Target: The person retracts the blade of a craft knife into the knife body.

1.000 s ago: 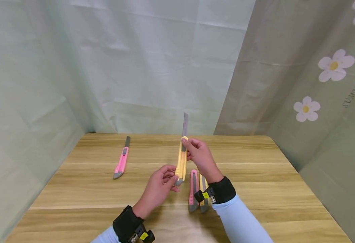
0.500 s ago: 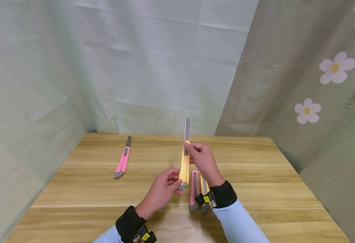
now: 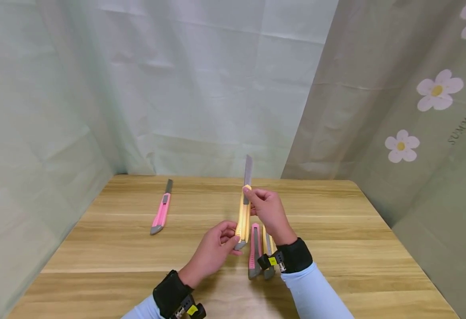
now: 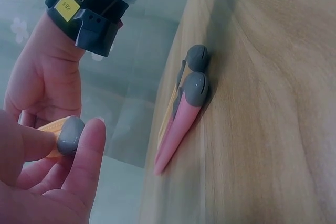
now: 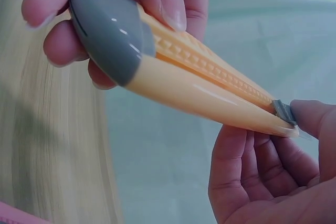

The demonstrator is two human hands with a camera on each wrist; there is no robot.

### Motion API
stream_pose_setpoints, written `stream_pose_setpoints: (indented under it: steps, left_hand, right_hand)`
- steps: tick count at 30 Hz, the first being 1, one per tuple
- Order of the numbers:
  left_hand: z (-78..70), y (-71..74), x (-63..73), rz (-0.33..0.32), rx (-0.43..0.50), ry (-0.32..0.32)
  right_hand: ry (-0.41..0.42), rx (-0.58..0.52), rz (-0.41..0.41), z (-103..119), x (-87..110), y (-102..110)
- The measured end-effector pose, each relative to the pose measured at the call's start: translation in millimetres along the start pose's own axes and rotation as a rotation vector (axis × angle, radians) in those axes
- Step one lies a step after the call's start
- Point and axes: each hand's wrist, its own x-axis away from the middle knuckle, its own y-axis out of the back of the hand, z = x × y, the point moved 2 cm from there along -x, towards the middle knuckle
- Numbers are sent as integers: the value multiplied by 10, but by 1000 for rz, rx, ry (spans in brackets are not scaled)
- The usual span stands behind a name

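Note:
A yellow utility knife (image 3: pixel 242 218) is held up over the table, blade (image 3: pixel 248 170) extended and pointing away. My left hand (image 3: pixel 213 250) pinches its lower end by the grey end cap (image 5: pixel 107 32). At the front end my right hand (image 3: pixel 270 212) grips the body, with the thumb at the grey slider (image 5: pixel 283 112). Below the right wrist lie a pink utility knife (image 3: pixel 254 252) and a second yellow utility knife (image 3: pixel 267 241), side by side with no blade showing. The right wrist strap partly covers that second yellow knife in the head view.
Another pink utility knife (image 3: pixel 161 215) lies at the left of the wooden table (image 3: pixel 105 248), its blade out and pointing to the far edge. Pale curtains (image 3: pixel 201 88) hang behind the table and at both sides.
Both hands and the yellow utility knife have shifted slightly right and lower in the head view. The blade stays extended; the knives on the table have not moved.

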Motion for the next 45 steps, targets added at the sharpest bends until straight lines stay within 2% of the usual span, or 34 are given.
stream_pose_setpoints:
  steps: [12, 22, 45]
  left_hand:
    - [19, 4, 4, 21, 20, -1]
    - [20, 1, 22, 33, 20, -18]
    - [22, -6, 18, 27, 44, -20]
  right_hand:
    - [14, 9, 8, 10, 10, -7]
    - [11, -25, 39, -5, 4, -4]
    - [-5, -85, 42, -31, -12, -21]
